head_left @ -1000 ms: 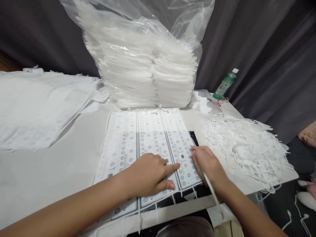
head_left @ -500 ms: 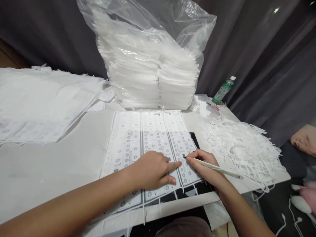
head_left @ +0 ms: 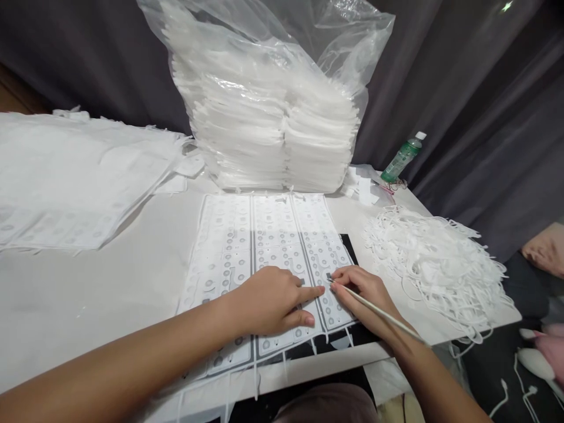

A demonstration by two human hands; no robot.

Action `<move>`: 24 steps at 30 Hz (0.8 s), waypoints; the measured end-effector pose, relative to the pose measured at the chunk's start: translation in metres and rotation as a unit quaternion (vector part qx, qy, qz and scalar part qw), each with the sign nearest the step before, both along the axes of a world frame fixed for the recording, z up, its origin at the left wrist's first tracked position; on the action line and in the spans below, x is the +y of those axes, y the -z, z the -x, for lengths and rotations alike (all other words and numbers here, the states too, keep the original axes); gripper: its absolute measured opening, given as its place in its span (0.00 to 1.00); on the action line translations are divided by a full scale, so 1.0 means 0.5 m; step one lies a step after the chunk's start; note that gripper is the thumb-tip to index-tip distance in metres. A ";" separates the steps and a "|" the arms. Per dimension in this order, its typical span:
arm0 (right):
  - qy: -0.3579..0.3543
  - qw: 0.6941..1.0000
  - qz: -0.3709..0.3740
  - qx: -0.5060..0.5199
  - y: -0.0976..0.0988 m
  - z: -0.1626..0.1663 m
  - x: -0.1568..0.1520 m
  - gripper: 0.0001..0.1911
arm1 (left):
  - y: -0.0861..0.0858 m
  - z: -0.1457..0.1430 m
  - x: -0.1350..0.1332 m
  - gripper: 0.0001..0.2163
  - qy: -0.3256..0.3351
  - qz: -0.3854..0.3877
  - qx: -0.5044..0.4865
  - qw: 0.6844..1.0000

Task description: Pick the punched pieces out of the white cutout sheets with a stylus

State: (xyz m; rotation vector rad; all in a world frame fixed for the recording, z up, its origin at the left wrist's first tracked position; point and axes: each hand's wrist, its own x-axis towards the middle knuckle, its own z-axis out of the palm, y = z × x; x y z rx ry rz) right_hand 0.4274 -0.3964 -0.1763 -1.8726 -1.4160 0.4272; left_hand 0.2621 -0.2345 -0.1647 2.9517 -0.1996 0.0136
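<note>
A white moulded sheet with rows of grey round and curved marks lies in front of me, partly over a black board. My left hand rests on its middle panel, with the index finger stretched toward the right panel and the thumb apart. In my right hand are slim pale tweezers, pinched near their pointed end. Their tip is at a small dark square on the right panel, close to my left index fingertip. Whether the tip grips the square, I cannot tell.
Behind the sheet stands a clear plastic bag of stacked white sheets. More white sheets lie in a pile at left. At right are a heap of white stringy strips and a green-labelled bottle.
The tweezers have rolled and their rear end has swung lower, toward my right wrist. Their tip stays by the same dark square. My left hand keeps its place on the sheet.
</note>
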 end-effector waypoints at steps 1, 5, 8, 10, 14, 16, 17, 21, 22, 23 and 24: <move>-0.024 0.998 -0.022 -0.044 0.003 0.004 -0.001 0.07 | -0.001 -0.001 0.000 0.25 -0.001 0.001 0.000 1.000; -0.060 0.983 -0.061 -0.160 0.028 0.018 0.000 0.08 | -0.002 -0.003 -0.001 0.24 -0.001 0.010 -0.002 1.000; -0.019 0.979 -0.054 -0.193 0.036 -0.003 0.002 0.08 | 0.000 -0.003 -0.001 0.24 -0.001 0.022 -0.006 1.000; 0.055 0.975 -0.053 -0.211 0.028 -0.036 -0.002 0.08 | 0.001 -0.001 -0.001 0.24 -0.001 0.030 -0.005 1.000; 0.194 0.945 -0.055 -0.257 -0.004 -0.097 -0.021 0.08 | -0.008 0.002 0.005 0.24 -0.004 0.055 0.020 0.998; 0.210 0.945 -0.052 -0.246 -0.013 -0.100 -0.029 0.09 | -0.019 -0.003 0.012 0.21 -0.009 0.091 0.044 0.995; 0.209 0.950 -0.050 -0.227 -0.015 -0.093 -0.031 0.10 | -0.024 -0.008 0.016 0.19 -0.014 0.111 0.050 0.992; 0.154 0.975 -0.073 -0.141 -0.006 -0.050 -0.023 0.09 | -0.038 -0.053 0.030 0.08 -0.048 0.134 0.028 0.989; 0.133 0.979 -0.082 -0.132 -0.003 -0.042 -0.019 0.08 | -0.038 -0.068 0.031 0.07 -0.055 0.130 0.025 0.990; 0.115 0.981 -0.088 -0.126 0.000 -0.036 -0.016 0.07 | -0.036 -0.084 0.032 0.06 -0.058 0.127 0.025 0.990; 0.101 0.983 -0.091 -0.122 0.002 -0.033 -0.014 0.07 | -0.033 -0.099 0.031 0.05 -0.057 0.127 0.028 0.990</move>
